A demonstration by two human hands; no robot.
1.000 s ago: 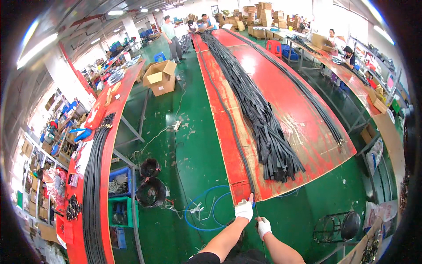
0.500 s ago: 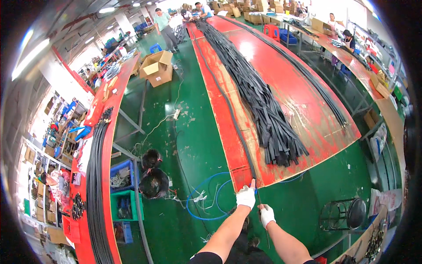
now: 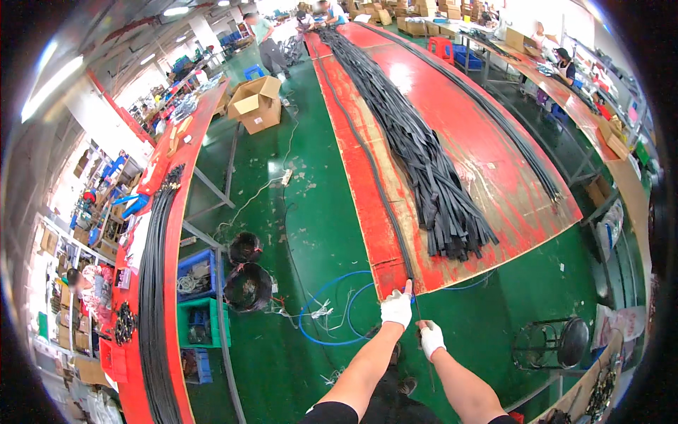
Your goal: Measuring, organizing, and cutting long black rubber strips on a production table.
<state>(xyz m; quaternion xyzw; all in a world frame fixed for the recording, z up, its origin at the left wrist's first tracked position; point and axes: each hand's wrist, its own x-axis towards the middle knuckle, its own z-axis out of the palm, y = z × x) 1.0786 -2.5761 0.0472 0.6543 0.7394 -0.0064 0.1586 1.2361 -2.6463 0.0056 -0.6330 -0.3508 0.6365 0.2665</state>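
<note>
At the near edge of the red table (image 3: pixel 387 272), my left hand (image 3: pixel 397 309) in a white glove is closed around the near end of a long black sleeve (image 3: pixel 385 201). The sleeve runs up the table's left side. Just to the right and lower, my gloved right hand (image 3: pixel 431 340) pinches a thin dark rod (image 3: pixel 432 374), which hangs below the fist and reaches up toward the sleeve's end. Whether the rod enters the sleeve is too small to make out. A thick pile of flat black sleeves (image 3: pixel 424 162) lies beside the single one.
A thinner black bundle (image 3: pixel 508 134) lies along the table's right side. Blue hose (image 3: pixel 311 336) coils on the green floor at the left, near two black bins (image 3: pixel 247 286). A round stool (image 3: pixel 571 343) stands right. Several people work farther off.
The view has shifted slightly. Both hands stay by the table's near edge, with the right hand a little higher along the rod. A person at the far left has changed posture.
</note>
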